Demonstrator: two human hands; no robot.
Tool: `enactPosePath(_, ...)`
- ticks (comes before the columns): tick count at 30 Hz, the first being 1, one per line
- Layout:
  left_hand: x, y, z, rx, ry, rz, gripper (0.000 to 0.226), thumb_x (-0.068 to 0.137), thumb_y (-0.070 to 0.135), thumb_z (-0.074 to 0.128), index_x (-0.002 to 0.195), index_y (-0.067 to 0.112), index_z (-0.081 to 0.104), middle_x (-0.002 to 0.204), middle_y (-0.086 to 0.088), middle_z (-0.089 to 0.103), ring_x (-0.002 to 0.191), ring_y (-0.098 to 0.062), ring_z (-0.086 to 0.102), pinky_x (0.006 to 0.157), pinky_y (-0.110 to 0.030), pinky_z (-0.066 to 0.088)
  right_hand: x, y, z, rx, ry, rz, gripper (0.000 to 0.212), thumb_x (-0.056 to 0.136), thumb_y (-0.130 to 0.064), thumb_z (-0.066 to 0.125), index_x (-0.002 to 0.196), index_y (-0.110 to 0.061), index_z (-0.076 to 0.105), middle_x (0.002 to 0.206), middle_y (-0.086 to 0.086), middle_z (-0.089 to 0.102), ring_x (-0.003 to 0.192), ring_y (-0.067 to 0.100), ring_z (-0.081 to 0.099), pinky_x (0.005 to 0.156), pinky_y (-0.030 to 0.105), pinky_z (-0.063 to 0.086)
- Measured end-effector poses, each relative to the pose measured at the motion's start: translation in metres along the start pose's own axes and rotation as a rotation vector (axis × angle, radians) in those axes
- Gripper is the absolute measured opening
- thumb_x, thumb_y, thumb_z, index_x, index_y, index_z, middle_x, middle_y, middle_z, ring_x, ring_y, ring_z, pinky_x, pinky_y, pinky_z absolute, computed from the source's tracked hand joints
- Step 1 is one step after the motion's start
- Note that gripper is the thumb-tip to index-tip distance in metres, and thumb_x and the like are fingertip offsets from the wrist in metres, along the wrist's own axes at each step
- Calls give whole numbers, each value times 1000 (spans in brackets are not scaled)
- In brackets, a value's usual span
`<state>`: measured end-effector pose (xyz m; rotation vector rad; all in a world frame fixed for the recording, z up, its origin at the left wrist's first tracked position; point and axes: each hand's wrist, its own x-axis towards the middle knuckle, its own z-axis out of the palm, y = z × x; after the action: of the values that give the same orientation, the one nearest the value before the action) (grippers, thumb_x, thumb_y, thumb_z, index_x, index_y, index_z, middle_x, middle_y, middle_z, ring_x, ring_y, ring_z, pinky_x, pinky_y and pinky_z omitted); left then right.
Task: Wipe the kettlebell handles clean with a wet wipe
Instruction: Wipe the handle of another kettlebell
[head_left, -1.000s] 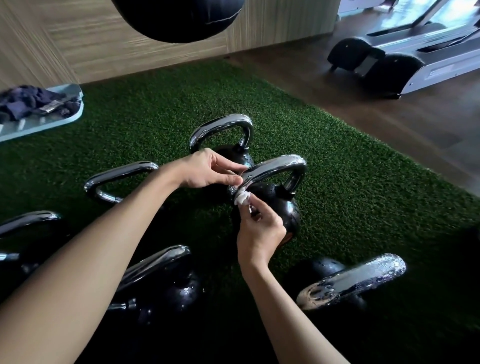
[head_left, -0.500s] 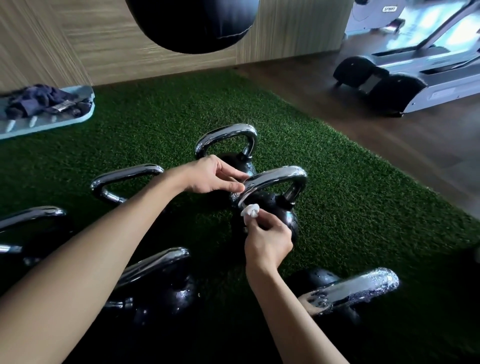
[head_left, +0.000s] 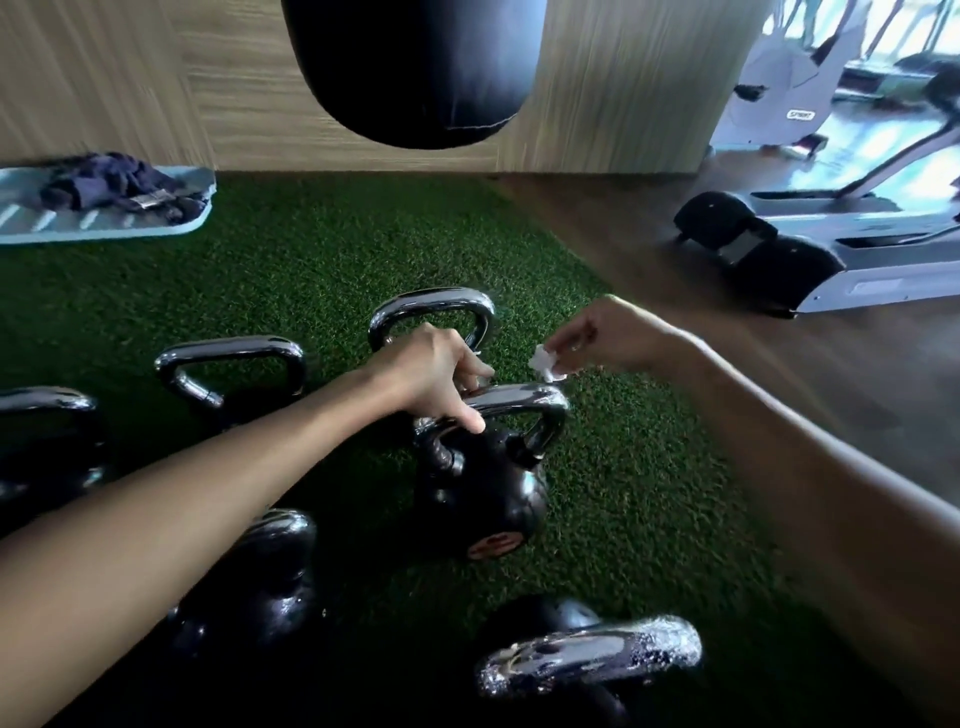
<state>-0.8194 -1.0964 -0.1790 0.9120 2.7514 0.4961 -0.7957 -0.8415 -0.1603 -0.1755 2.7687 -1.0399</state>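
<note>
Droplets bead the chrome handle of the nearest kettlebell (head_left: 592, 654), which sits on green turf (head_left: 649, 519) just in front of the central kettlebell (head_left: 483, 493). To the near left of the central kettlebell, another black bell (head_left: 249, 587) lies partly under the left forearm. The central kettlebell is round, glossy and black, with a reddish mark low on its front and a bright chrome handle (head_left: 524, 402) that looks smooth. The left hand (head_left: 431, 382) grips the left end of that handle, fingers curled over the top and thumb on the near side. Just above the handle's right end, the right hand (head_left: 608, 332) pinches a small, crumpled white wet wipe (head_left: 545, 364) between fingertips; whether it touches the chrome cannot be told. Behind the central kettlebell stands a further bell, only its handle (head_left: 436, 304) showing, with two more handles (head_left: 234, 353) (head_left: 47, 415) off to the left. Beyond them a black punching bag (head_left: 415, 67) hangs before a wood-panelled wall. A pale mat (head_left: 104, 228) lies far left and a treadmill (head_left: 831, 260) far right.
</note>
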Motion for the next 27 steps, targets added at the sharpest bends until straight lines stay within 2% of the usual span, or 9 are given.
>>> enactPosePath(5,1,14,6,11,16,-93,56,69,47,89,120,29,75,127,11,69,118,-5,63,97,-13,41,53,16,-30,-204,-344,-50,31,84,-9,78,108,-27,74,83,-20,77,70,5,64,63,23,48)
enactPosePath(9,-4,21,12,-83,-6,-237,53,71,41,90,120,29,75,127,12,69,117,-4,62,93,-15,40,60,23,-31,-155,-443,-118,30,84,-7,77,110,-22,74,88,-20,77,67,-4,64,68,25,49)
enactPosePath(12,-16,33,14,-90,13,-282,43,72,40,89,112,33,78,115,17,74,108,0,65,95,-20,48,54,21,-17,-176,-483,-204,33,85,-12,78,117,-15,73,115,-16,71,91,-1,69,86,25,54)
enactPosePath(16,-31,44,20,-40,36,-265,33,72,41,88,103,34,81,94,14,78,91,-3,68,82,-17,49,45,14,-13,-185,-541,-317,31,87,-11,76,117,-18,72,132,-4,67,109,20,70,100,45,53)
enactPosePath(18,-38,49,24,-41,89,-261,40,72,40,89,110,34,78,100,23,73,94,5,64,75,-2,41,41,16,-16,-175,-564,-340,29,87,-10,76,116,-16,72,135,-1,66,104,1,66,97,28,53)
enactPosePath(20,-43,52,27,-98,123,-279,42,73,37,90,111,39,75,89,26,68,80,16,59,63,1,35,39,21,-15,-161,-541,-367,29,88,-10,75,116,-13,72,135,0,66,101,-9,62,84,11,50)
enactPosePath(23,-49,56,28,-169,135,-311,38,71,37,91,101,48,70,52,23,53,46,7,48,47,-8,33,36,28,-7,-137,-502,-402,29,88,-10,75,117,-9,73,133,-1,67,100,-9,64,87,17,54)
enactPosePath(25,-55,59,29,-155,130,-314,37,69,39,92,100,44,72,42,19,44,43,0,42,44,-12,31,32,27,-4,-129,-526,-415,31,89,-10,75,119,-9,72,128,-8,68,95,-13,65,87,18,52)
enactPosePath(27,-62,63,32,-161,110,-281,39,70,33,92,105,33,74,43,32,47,46,10,47,46,-8,33,25,24,-1,-129,-564,-434,32,90,-11,73,121,-11,71,120,-20,66,90,-16,65,85,16,49)
